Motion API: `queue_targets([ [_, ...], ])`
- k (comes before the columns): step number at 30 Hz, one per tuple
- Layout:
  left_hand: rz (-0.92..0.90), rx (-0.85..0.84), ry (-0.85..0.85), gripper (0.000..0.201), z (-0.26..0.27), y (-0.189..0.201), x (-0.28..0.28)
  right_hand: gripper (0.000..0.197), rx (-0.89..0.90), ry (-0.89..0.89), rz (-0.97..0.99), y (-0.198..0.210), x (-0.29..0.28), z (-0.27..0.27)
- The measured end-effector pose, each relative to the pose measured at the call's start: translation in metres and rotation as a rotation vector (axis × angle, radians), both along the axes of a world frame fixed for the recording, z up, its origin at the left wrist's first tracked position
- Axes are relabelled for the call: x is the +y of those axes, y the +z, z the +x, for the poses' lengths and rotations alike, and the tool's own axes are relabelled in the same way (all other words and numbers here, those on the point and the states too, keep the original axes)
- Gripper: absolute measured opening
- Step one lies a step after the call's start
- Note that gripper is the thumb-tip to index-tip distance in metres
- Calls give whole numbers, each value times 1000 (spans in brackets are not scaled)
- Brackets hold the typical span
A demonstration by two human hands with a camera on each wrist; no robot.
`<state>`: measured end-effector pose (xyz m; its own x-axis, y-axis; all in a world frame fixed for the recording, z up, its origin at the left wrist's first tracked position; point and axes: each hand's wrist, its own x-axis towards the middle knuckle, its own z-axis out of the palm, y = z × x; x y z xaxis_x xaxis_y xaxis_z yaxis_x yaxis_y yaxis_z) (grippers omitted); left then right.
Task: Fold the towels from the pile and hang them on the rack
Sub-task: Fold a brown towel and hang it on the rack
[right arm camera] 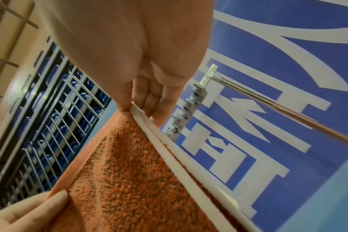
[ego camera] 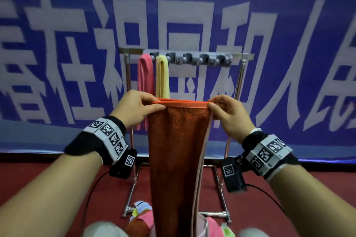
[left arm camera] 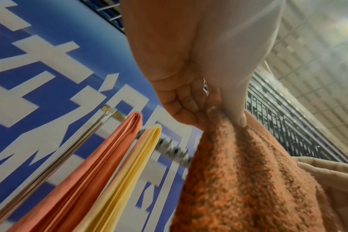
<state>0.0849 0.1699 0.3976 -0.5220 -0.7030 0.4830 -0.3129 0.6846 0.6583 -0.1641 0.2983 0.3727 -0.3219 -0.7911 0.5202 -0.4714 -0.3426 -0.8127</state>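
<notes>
Left hand (ego camera: 133, 108) and right hand (ego camera: 229, 115) pinch top corners of orange towel (ego camera: 177, 150), doubled, hanging before rack (ego camera: 240, 75). Pink towel (ego camera: 145, 75), yellow towel (ego camera: 162, 75) hung on rack. Pile (ego camera: 142, 215) below, partly hidden, perhaps several towels.

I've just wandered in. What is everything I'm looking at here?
orange towel: one, rust-orange, hanging in front of the rack
pink towel: one, pink, folded, on the rack's left end
yellow towel: one, pale yellow, folded, right of the pink one
rack: one, silver metal, before the banner
clips: a row, grey, along the rack's top bar
towel pile: one heap, mixed colours, on the floor below
banner: one, blue with white characters, behind
floor: one, red, underfoot
wrist bands: two, black with marker squares, one per wrist
left hand: one, pinching the orange towel's top left corner
right hand: one, pinching its top right corner
</notes>
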Motion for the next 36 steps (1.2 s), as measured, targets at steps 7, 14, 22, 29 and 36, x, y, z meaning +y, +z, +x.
queue_targets([
  [7,-2,235,-69,28,25,81,26,10,51,17,-159,88,36,17],
  [14,272,269,-188,34,36,73,39,12,-120,138,-128,78,44,22],
  [22,454,186,-112,26,23,-29,13,10,-147,83,90,-3,27,14],
  [29,474,259,50,16,1,-122,-2,9,-109,2,157,-91,9,12],
  [36,393,121,154,18,-10,-207,-22,21,142,-85,259,-169,-11,3],
])
